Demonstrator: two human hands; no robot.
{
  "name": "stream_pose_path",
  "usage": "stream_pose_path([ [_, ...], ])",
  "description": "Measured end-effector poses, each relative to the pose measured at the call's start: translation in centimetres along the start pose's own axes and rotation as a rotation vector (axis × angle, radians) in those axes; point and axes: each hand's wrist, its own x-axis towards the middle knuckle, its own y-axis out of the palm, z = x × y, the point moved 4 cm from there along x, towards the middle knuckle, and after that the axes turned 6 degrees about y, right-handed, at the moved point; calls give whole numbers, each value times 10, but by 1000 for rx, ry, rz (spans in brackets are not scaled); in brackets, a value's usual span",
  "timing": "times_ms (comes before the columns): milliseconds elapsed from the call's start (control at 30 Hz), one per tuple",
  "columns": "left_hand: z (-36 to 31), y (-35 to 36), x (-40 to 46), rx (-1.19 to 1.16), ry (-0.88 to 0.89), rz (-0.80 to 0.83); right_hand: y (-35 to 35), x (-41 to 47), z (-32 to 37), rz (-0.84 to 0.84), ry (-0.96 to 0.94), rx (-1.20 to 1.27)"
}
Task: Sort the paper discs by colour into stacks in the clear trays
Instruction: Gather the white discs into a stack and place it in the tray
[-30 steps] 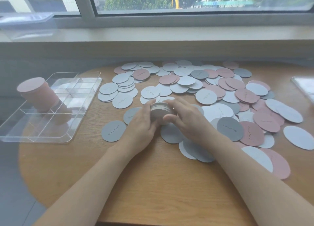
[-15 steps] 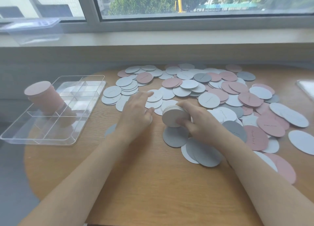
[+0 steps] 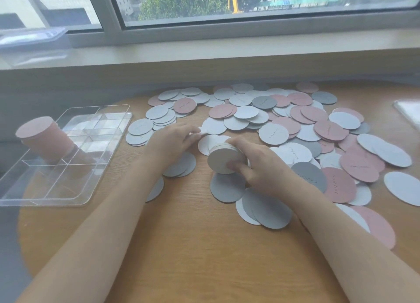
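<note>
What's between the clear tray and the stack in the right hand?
In the head view, the left hand and a few loose pale discs on the table lie between the clear tray and the held stack.

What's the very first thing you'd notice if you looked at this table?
A big scatter of round paper discs in pink, white and grey covers the far and right side of the wooden table. In the middle, the right hand grips a small stack of white paper discs, while the left hand pinches a single white disc beside it. On the left, a tall pink disc stack stands in the clear plastic tray.
</note>
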Motion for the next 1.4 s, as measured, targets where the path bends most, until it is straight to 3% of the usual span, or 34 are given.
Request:
stream_pose_path([
  [100, -1, -11, -12, -22, 13, -201, 0, 0, 2, 4, -14, 40],
  [233, -16, -26, -29, -288, -47, -366, 2, 0, 2, -4, 7, 56],
  [333, -37, -20, -41, -547, -83, -284, 3, 1, 2, 11, 50, 79],
  [533, -54, 0, -40, -735, 26, -129, -1, 2, -3, -46, -26, 66],
  [700, -54, 8, -36, -716, 58, -105, -5, 4, -3, -47, -47, 12],
  [833, -43, 9, -19, -386, -79, -140, -11, 0, 3, -7, -15, 6],
  [933, -35, 17, -2, -89, -200, 27, -11, -1, 5, 3, -14, 10],
  [1033, -36, 25, 7, 38, -228, 169, -12, -2, 5, 6, 0, 26],
  [1233, -32, 23, 5, -57, -252, 146, -11, -3, 6, 3, -5, 16],
  [1400, -26, 19, -5, -374, -291, 102, -10, -2, 5, -8, 0, 4],
])
